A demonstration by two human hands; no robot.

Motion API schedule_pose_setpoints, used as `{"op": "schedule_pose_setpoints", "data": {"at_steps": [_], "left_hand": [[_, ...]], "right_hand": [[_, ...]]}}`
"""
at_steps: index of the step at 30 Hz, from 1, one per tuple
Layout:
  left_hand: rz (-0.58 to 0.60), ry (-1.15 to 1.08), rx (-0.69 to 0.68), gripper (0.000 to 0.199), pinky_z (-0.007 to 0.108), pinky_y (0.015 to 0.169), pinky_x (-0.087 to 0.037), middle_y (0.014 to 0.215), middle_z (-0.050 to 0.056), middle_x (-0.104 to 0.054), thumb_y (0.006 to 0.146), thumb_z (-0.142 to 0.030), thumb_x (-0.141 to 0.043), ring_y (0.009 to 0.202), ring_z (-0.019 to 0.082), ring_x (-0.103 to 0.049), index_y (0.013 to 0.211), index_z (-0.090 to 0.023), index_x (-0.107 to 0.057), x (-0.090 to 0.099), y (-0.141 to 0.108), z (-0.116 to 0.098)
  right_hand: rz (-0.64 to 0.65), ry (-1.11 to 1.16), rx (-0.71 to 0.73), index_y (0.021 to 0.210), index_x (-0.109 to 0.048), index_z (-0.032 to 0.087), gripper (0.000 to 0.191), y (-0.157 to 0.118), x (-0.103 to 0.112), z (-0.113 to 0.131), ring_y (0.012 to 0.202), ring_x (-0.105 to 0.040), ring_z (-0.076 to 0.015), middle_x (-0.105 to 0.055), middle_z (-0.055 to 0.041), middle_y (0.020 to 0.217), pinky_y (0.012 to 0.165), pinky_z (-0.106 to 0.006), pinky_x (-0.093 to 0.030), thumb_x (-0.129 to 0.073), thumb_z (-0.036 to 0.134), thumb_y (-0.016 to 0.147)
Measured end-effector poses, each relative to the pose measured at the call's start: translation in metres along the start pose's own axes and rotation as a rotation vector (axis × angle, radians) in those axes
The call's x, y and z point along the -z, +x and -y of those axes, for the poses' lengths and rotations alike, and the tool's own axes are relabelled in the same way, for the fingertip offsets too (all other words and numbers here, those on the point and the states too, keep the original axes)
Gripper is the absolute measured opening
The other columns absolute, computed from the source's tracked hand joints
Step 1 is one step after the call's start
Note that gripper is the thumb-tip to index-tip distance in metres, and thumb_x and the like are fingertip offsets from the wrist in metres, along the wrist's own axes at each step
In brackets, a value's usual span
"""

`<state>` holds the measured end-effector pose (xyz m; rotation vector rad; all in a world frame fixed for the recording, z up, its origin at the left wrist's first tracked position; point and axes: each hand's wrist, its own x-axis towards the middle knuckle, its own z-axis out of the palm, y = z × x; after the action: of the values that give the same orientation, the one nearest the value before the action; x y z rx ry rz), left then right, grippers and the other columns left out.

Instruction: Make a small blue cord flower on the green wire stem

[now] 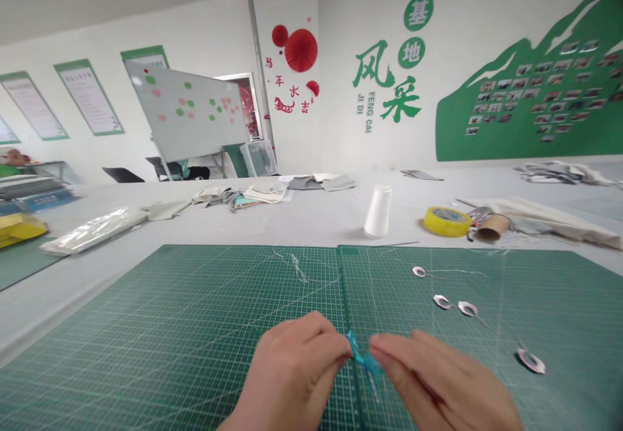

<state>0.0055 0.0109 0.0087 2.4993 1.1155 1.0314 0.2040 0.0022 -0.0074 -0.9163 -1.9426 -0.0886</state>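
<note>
My left hand [296, 369] pinches a small turquoise twisted strip [357, 352] between thumb and forefinger, just above the cutting mats. The strip's lower right end is blurred, and a pale thread-like tail hangs below it. Close beside that end, my right hand [440, 379] has thumb and forefinger pressed together; whatever is in the pinch is too small to make out. Right of the hands, pale ring-shaped pieces joined to thread lie on the green cutting mat [559, 301], among them one ring [468, 308] near the middle. Loose white thread [298, 267] rests farther back on the left mat.
Beyond the mats stand a white thread cone [378, 211], a yellow tape roll [446, 221] and a cardboard tube [492, 228]. Fabric scraps [263, 192] lie along the table's far side. At left is a plastic-wrapped bundle [97, 228]; a whiteboard [187, 116] stands behind.
</note>
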Motion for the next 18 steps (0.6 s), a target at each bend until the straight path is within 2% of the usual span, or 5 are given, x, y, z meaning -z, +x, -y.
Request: {"op": "schedule_pose_setpoints", "data": {"at_steps": [4, 6, 9, 13, 18], "left_hand": [[0.101, -0.057, -0.126, 0.017, 0.026, 0.059, -0.043, 0.073, 0.002, -0.068, 0.085, -0.008, -0.056, 0.064, 0.015, -0.062, 0.079, -0.018, -0.069, 0.005, 0.004, -0.004], [0.157, -0.206, -0.1, 0.016, 0.023, 0.063, -0.046, 0.073, 0.003, -0.07, 0.081, -0.003, -0.061, 0.068, 0.014, -0.064, 0.078, -0.015, -0.071, 0.007, 0.006, -0.006], [0.175, -0.415, -0.006, 0.014, 0.019, 0.066, -0.048, 0.071, 0.005, -0.071, 0.073, 0.002, -0.069, 0.068, 0.013, -0.065, 0.074, -0.011, -0.074, 0.009, 0.009, -0.011], [0.134, -0.529, 0.121, 0.01, 0.021, 0.064, -0.046, 0.068, 0.004, -0.069, 0.072, -0.002, -0.073, 0.066, 0.013, -0.062, 0.071, -0.012, -0.074, 0.012, 0.008, -0.014], [0.059, -0.57, 0.338, 0.012, 0.023, 0.061, -0.041, 0.069, 0.0, -0.064, 0.072, -0.005, -0.069, 0.064, 0.013, -0.056, 0.073, -0.016, -0.073, 0.013, 0.008, -0.014]], "right_hand": [[0.168, 0.304, -0.327, 0.081, -0.07, 0.026, 0.011, 0.006, 0.001, -0.009, 0.051, -0.052, -0.0098, -0.061, 0.0057, 0.061, 0.049, -0.02, -0.04, -0.061, 0.028, 0.088], [0.277, 0.447, -0.52, 0.075, -0.071, 0.025, 0.017, 0.007, -0.001, -0.016, 0.049, -0.043, -0.0102, -0.052, 0.0061, 0.054, 0.047, -0.021, -0.034, -0.063, 0.037, 0.085], [0.384, 0.732, -0.747, 0.071, -0.07, 0.021, 0.026, 0.006, -0.008, -0.023, 0.051, -0.034, -0.0095, -0.043, 0.0065, 0.053, 0.049, -0.022, -0.027, -0.068, 0.046, 0.078], [0.444, 1.049, -0.984, 0.067, -0.065, 0.018, 0.03, -0.001, -0.024, -0.021, 0.048, -0.025, -0.0072, -0.038, 0.0081, 0.05, 0.046, -0.022, -0.018, -0.074, 0.046, 0.072], [0.453, 1.199, -1.126, 0.062, -0.06, 0.018, 0.033, -0.011, -0.042, -0.009, 0.042, -0.021, -0.0051, -0.039, 0.0084, 0.048, 0.04, -0.022, -0.012, -0.077, 0.046, 0.064]]}}
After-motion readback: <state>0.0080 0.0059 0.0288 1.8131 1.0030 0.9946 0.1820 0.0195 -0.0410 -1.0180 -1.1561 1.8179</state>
